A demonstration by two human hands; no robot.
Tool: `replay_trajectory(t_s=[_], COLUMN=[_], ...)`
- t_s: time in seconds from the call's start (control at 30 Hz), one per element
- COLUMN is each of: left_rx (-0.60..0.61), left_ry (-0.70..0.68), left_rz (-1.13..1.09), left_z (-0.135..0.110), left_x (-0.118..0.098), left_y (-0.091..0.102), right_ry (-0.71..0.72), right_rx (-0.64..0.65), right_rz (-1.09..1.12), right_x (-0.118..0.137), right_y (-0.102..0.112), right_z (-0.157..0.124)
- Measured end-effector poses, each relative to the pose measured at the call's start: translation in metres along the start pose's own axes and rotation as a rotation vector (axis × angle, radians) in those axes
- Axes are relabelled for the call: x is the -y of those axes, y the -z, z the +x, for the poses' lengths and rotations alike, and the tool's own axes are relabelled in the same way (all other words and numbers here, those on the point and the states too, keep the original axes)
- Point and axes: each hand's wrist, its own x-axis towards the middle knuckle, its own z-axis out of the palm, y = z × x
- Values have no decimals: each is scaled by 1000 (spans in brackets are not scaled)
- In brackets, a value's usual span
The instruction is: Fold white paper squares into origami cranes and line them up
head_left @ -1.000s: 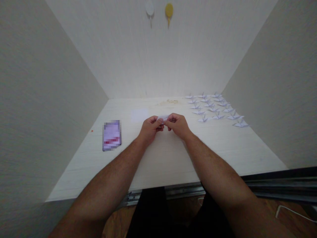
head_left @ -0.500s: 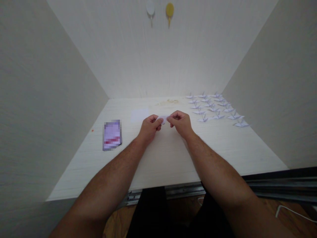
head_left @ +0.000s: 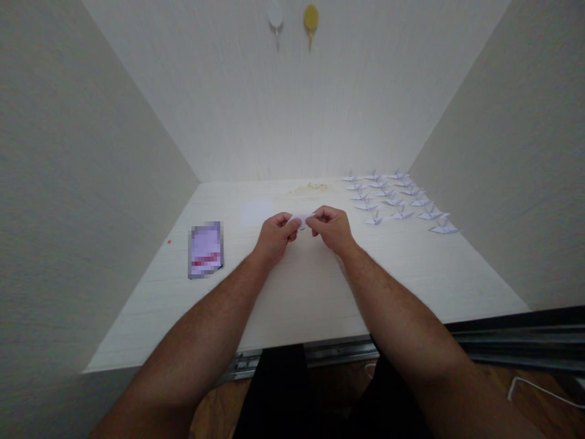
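Observation:
Between my two hands, over the middle of the white table, is a small folded piece of white paper [head_left: 302,220]. My left hand [head_left: 278,233] pinches its left end with thumb and fingers. At the paper's right end, my right hand [head_left: 333,228] grips it the same way, its thumb close to the left one. Fingers cover both ends, so the exact fold cannot be made out. To the right, several white paper cranes [head_left: 375,220] stand in rows on the table. A flat white sheet of paper [head_left: 256,212] lies just beyond my left hand.
A blurred-out flat object [head_left: 206,250] lies on the table [head_left: 311,299] at the left, with a small orange dot [head_left: 169,242] beside it. Walls enclose the table at the back and both sides. A white hook [head_left: 275,18] and a yellow hook [head_left: 311,18] are on the back wall.
My right hand has shifted very slightly left along the paper, its thumb nearer the left one. Both hands still grip the paper. The whole view has moved slightly.

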Motion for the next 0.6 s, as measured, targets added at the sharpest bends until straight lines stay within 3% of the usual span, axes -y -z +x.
replay_trajectory(t_s=[0.6], left_rx=[65], left_ry=[21], left_rz=[-24], left_z=[-1], left_x=[-2], left_y=[2], right_ry=[27], right_rx=[12], right_rz=[-12], right_x=[3], right_y=[3], right_z=[-1])
